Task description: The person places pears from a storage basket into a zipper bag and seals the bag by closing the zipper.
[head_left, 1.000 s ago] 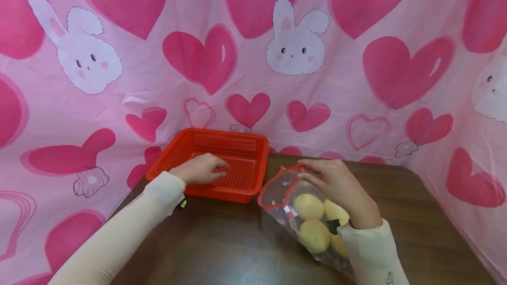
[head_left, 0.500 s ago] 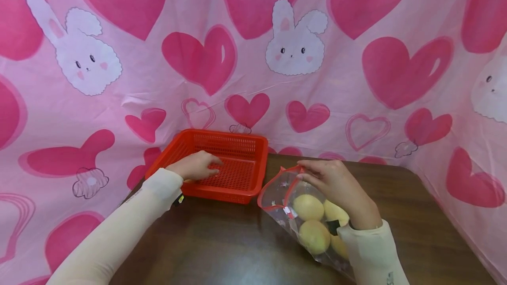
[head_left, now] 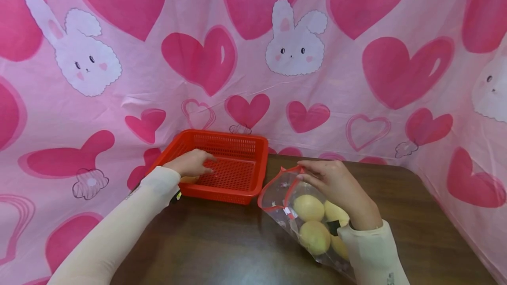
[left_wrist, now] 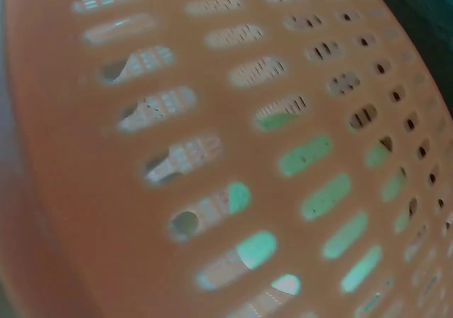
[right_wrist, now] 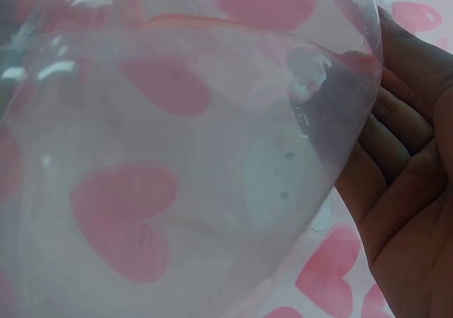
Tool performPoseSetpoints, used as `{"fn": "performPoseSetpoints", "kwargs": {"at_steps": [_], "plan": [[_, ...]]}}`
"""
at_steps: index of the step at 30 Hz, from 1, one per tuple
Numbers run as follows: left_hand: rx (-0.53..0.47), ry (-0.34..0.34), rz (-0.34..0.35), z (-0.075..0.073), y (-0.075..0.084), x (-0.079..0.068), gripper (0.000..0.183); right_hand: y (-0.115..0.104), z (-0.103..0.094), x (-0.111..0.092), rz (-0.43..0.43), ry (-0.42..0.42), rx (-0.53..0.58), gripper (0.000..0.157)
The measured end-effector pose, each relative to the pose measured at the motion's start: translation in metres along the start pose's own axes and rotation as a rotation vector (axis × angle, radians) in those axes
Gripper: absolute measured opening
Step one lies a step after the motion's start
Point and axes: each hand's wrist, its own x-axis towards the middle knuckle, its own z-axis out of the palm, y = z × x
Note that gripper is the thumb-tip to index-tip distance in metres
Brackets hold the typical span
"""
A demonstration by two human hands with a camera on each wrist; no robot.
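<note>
My left hand (head_left: pixel 193 163) hovers inside the red slotted basket (head_left: pixel 222 193), its fingers loosely bent around nothing. Below the palm, a sliver of a yellowish rounded thing (head_left: pixel 190 180) shows inside the basket; the rest is hidden by hand and wrist. The left wrist view is filled by the basket's slotted wall (left_wrist: pixel 106 261). With thumb and fingers, my right hand (head_left: pixel 338 188) pinches the red-edged rim of a clear zip bag (head_left: pixel 277 192), whose mouth gapes toward the basket. Several yellow round fruits (head_left: pixel 308 208) lie inside the bag. Close up, the right hand (right_wrist: pixel 410 148) shows beside the clear film.
Both sit on a dark brown wooden table (head_left: pixel 222 236), the basket at the back left and the bag to its right. A pink cloth (head_left: pixel 245 74) with hearts and rabbits hangs right behind the table and along its sides.
My left hand has drawn back a little to the left within the basket, and the yellowish thing below it has come into sight. The right hand and bag stay put.
</note>
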Motion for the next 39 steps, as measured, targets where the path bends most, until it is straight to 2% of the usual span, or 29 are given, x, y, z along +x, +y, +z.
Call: {"fn": "performPoseSetpoints", "kwargs": {"at_steps": [9,17,23,29,35,39], "plan": [[-0.015,-0.043,-0.074,0.001,-0.015,0.004,0.065,0.001,0.0,-0.001,-0.003,0.002,0.0,0.039],[0.028,-0.099,-0.084,0.003,-0.03,0.009,0.077,0.0,-0.001,-0.001,0.001,0.002,0.007,0.041],[-0.03,-0.134,-0.153,0.0,-0.039,0.003,0.086,-0.001,-0.001,-0.001,0.011,-0.007,0.007,0.041],[-0.063,-0.176,-0.226,-0.003,-0.04,-0.003,0.099,0.0,-0.001,0.001,0.01,-0.002,0.006,0.04],[-0.113,-0.231,-0.298,0.0,-0.042,-0.002,0.109,-0.001,-0.001,0.001,0.014,-0.008,0.017,0.039],[-0.093,-0.249,-0.337,0.002,-0.043,0.0,0.114,0.001,-0.001,0.0,0.011,-0.005,0.013,0.039]]}}
